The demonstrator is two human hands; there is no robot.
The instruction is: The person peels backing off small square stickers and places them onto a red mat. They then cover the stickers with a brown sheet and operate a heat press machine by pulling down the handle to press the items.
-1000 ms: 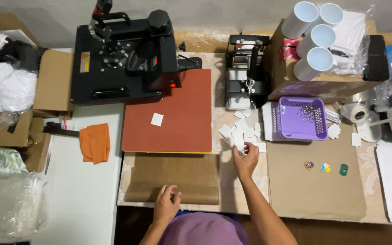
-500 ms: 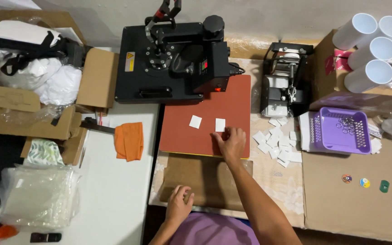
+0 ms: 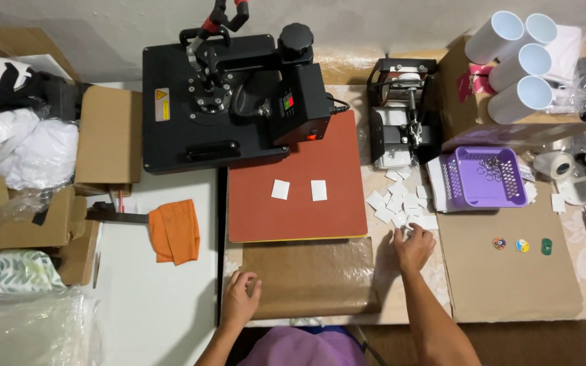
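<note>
Two small white squares (image 3: 280, 189) (image 3: 319, 190) lie side by side on the rust-red pad (image 3: 300, 224) of the black heat press (image 3: 232, 102). My right hand (image 3: 413, 247) rests to the right of the pad, fingertips on a pile of several loose white squares (image 3: 401, 205); whether it grips one I cannot tell. My left hand (image 3: 239, 301) lies flat on the near left corner of a brown sheet (image 3: 313, 278) in front of the pad, fingers apart, holding nothing.
A purple basket (image 3: 479, 177) with small metal rings, a mug press (image 3: 401, 122), white mugs (image 3: 517, 51), a tape roll (image 3: 556, 165) and three small badges (image 3: 522, 245) on cardboard sit right. An orange cloth (image 3: 174, 230), boxes and bagged fabric lie left.
A second white square now lies on the red pad. My right hand has drawn back from the pad to the pile of squares. The view has shifted.
</note>
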